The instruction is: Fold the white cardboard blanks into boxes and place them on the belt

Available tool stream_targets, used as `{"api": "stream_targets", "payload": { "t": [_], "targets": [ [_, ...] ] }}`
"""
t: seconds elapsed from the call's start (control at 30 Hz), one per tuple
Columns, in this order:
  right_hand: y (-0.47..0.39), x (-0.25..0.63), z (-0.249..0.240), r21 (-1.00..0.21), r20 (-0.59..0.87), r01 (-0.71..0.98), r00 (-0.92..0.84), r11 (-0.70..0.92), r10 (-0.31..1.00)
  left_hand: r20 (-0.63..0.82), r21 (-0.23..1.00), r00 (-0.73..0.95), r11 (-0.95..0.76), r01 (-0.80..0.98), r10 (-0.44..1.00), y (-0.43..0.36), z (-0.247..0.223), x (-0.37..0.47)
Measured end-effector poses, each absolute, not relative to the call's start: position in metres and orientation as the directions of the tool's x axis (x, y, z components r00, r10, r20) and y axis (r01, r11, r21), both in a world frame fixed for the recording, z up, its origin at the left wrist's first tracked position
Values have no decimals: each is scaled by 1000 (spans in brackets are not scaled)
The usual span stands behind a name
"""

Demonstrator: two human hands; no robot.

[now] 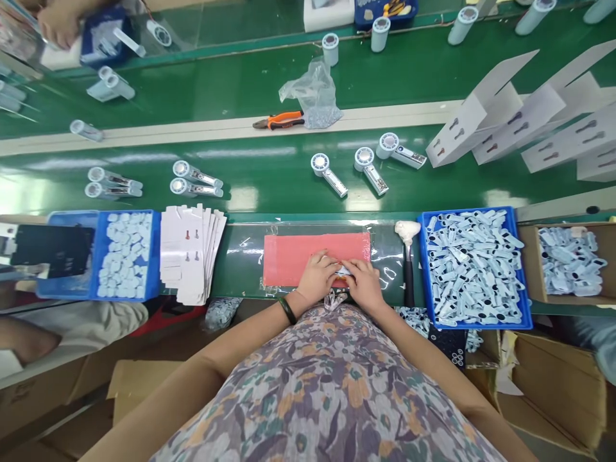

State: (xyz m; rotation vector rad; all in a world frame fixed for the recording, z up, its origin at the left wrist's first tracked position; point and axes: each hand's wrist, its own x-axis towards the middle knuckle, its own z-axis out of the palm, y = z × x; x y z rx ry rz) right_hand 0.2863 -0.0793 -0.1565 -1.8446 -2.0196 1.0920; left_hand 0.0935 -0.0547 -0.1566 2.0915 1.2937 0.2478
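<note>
Both hands meet over the right half of a red mat (289, 256), at the bench edge close to my body. Between the fingers is a small light blue plastic piece (343, 271), mostly covered, so its exact shape is hidden. My left hand (316, 277) has its fingers closed on the piece from the left. From the other side, my right hand (364, 282) grips the same piece with bent fingers. To the right of the mat lies a black-handled hammer (409, 273) whose head is wrapped in white.
A blue bin (424, 276) of light blue handle shells stands right; another blue bin (155, 256) holds small caps. Flat printed cartons (180, 256) are stacked left. Handheld fans (371, 172), orange pliers (283, 120) and open white boxes (457, 131) lie beyond. A co-worker's hand (60, 25) shows top left.
</note>
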Motion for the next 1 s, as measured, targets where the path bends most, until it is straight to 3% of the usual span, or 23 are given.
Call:
{"api": "stream_targets", "payload": {
  "t": [0.3, 0.73, 1.0],
  "targets": [
    [-81, 292, -162, -621, -300, 783, -282, 38, 911, -234, 589, 567, -348, 729, 790, -43, -151, 91],
    [-72, 284, -153, -540, -398, 842, -238, -16, 886, -288, 486, 650, -478, 732, 703, -23, -139, 89],
    [-77, 274, -152, -598, -354, 796, -158, -94, 922, -304, 396, 706, -589, 705, 640, -16, -134, 90]
  ]
}}
